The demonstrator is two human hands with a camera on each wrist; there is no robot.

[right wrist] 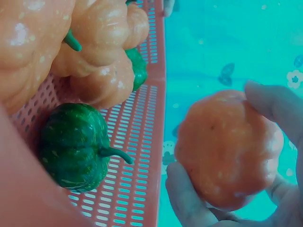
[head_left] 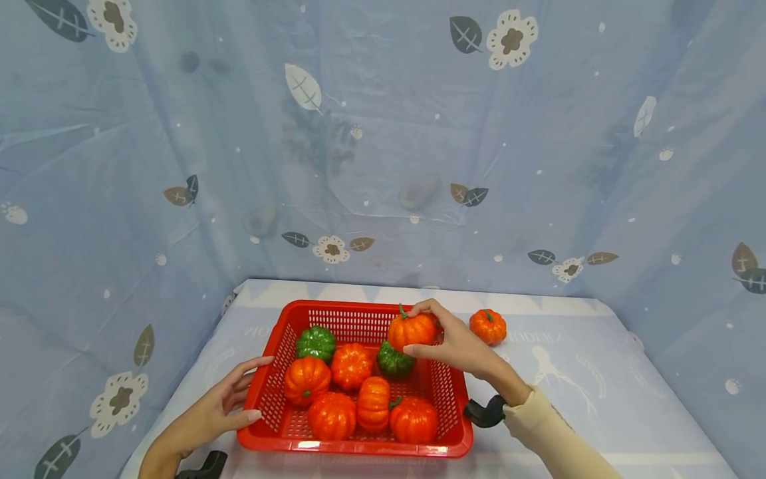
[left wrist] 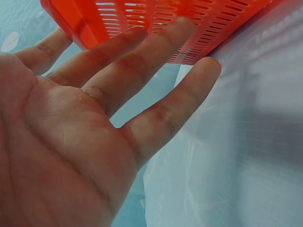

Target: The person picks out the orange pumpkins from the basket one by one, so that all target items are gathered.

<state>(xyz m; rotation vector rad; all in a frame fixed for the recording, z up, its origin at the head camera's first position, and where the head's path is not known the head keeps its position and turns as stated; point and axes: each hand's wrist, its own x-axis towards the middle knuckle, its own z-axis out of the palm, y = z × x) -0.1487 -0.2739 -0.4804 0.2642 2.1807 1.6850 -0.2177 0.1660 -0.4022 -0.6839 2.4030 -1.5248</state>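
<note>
The right hand (head_left: 453,342) has its fingers clamped on a glossy orange ribbed pumpkin (head_left: 411,332) with a green stem, toward one o'clock of the red perforated plastic basket (head_left: 353,447). At the basket's nine o'clock, the left hand (head_left: 211,409) spreads its fingers apart (contact is hard to judge). Two round green pumpkins (head_left: 315,344) sit inside; a small orange pumpkin (head_left: 487,328) lies outside, at two o'clock.

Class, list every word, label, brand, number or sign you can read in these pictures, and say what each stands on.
"MODER", last letter too faint to be sure: on the tablecloth, right of the basket.
"MO", faint and uncertain: on the tablecloth, left of the basket; any further letters cannot be read.
No readable text on the basket, the pumpkins or the curtain.
</note>
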